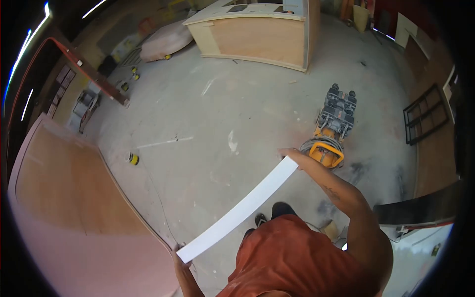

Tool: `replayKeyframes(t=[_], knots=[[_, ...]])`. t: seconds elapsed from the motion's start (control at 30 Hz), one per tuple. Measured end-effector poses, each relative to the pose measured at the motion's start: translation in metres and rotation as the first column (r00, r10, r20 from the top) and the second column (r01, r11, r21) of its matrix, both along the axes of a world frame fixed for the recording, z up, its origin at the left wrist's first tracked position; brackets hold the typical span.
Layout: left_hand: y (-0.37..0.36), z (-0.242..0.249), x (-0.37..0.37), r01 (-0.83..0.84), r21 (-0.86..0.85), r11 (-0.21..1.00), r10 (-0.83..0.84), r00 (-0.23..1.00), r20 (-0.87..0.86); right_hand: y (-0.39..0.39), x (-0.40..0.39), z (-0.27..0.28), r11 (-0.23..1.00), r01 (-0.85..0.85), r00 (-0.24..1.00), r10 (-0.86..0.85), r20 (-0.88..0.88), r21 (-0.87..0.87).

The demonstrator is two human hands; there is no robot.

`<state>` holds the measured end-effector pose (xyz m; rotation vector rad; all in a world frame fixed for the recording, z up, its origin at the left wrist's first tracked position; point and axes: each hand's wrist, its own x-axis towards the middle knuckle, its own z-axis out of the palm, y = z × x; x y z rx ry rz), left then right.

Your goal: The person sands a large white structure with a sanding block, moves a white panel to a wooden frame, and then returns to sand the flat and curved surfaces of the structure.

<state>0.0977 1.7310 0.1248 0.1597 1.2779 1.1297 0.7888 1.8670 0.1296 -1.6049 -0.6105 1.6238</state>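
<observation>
A long white board (237, 210), seen along its narrow face, spans between my two hands in front of my body. My left hand (182, 258) grips its lower-left end, with the fingers partly hidden behind it. At the upper-right end, my right hand (293, 154) is closed around the board's edge. The board is held off the floor at a slant. Just beyond my right hand stands a yellow-and-grey machine (330, 126) with a coiled hose or cable. Beside my left hand is a large pink-edged wooden panel (74, 198).
A wooden counter-like box (252, 42) stands at the far side. A small yellow-and-black object (132, 158) lies on the floor (217, 128), near a thin cable. A black metal frame (426, 114) leans at the right. A dark-topped surface (420, 210) is close by my right elbow.
</observation>
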Motion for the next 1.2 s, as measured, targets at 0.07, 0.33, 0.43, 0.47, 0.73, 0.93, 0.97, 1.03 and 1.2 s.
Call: replayKeyframes(t=[0.07, 0.33, 0.43, 0.47, 0.73, 0.93, 0.97, 1.03, 1.2], knots=[[0.117, -0.001, 0.046, -0.009, -0.077, 0.997, 0.002, 0.996, -0.095, 0.043, 0.052, -0.005, 0.993, 0.116, 0.993, -0.116, -0.018, -0.022], [0.443, 0.002, 0.215, 0.211, -0.081, 0.974, -0.215, 0.975, -0.049, 0.219, 0.208, -0.047, 0.934, 0.357, 0.931, -0.357, -0.08, -0.006], [0.555, -0.002, 0.263, 0.319, -0.043, 0.947, -0.322, 0.944, -0.077, 0.284, 0.27, -0.049, 0.935, 0.355, 0.927, -0.349, -0.14, 0.019], [0.58, 0.007, 0.286, 0.298, -0.069, 0.952, -0.302, 0.951, -0.068, 0.302, 0.279, -0.046, 0.935, 0.356, 0.924, -0.352, -0.15, 0.0], [0.855, -0.011, 0.494, 0.543, -0.084, 0.835, -0.544, 0.839, 0.016, 0.449, 0.438, -0.027, 0.822, 0.569, 0.822, -0.569, -0.026, -0.005], [1.079, -0.055, 0.662, 0.785, 0.01, 0.619, -0.78, 0.613, 0.129, 0.537, 0.526, -0.032, 0.675, 0.738, 0.673, -0.738, -0.039, -0.032], [1.115, -0.063, 0.684, 0.837, 0.03, 0.547, -0.822, 0.53, 0.21, 0.546, 0.535, -0.024, 0.643, 0.765, 0.644, -0.764, 0.028, -0.039], [1.171, -0.065, 0.753, 0.838, 0.02, 0.545, -0.827, 0.533, 0.176, 0.575, 0.563, -0.019, 0.597, 0.802, 0.597, -0.802, 0.016, 0.029], [1.319, -0.063, 0.864, 0.91, 0.04, 0.413, -0.906, 0.406, 0.115, 0.652, 0.605, -0.031, 0.499, 0.863, 0.505, -0.856, -0.113, 0.076]])
